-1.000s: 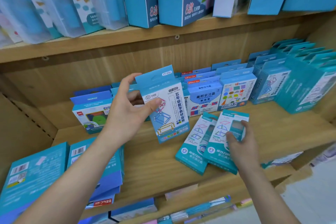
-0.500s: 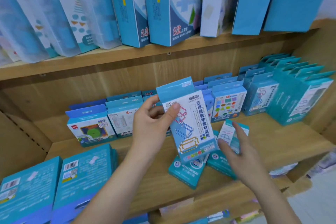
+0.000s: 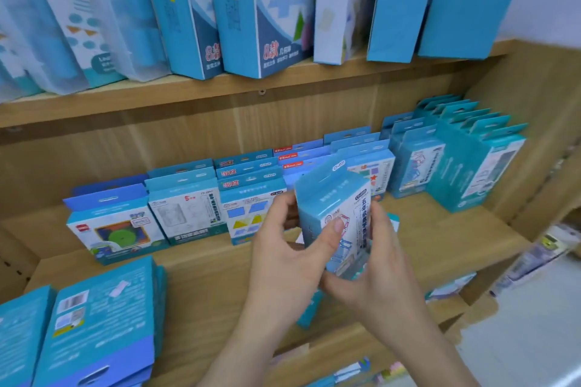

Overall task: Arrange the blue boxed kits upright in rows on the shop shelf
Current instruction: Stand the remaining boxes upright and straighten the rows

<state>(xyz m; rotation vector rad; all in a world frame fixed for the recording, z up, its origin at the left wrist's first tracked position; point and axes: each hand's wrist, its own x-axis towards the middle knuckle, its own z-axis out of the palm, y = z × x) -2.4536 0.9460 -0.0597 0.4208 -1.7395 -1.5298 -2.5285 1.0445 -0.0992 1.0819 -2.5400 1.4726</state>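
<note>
Light-blue cardboard boxed kit with white printed front (image 3: 336,223): gripped in both hands, held tilted above the middle of the pale wooden shelf board (image 3: 204,280), not yet set down. Pinched by left hand (image 3: 283,251), thumb on the front, fingers behind. Clasped by right hand (image 3: 380,267) round the right edge and bottom corner. — spotter

Noted. Where to set it? — stocker

Going by the back row of standing blue kits (image 3: 188,207): probably in front of that row, near mid-board. Cannot tell the exact slot; hidden by the hands. — spotter

Handling? — stocker

Square up first: hang tab up, printed front toward the front edge. Lower onto the bottom face, then slide back until touching the kit behind. Light, tall and narrow, so likely to tip; steady with one hand before letting go. Mind the teal flat-lying kits (image 3: 309,308) beneath the hands near the front edge. Keep well apart from the flat stack of blue kits (image 3: 103,317) at the left front corner. — spotter
</note>
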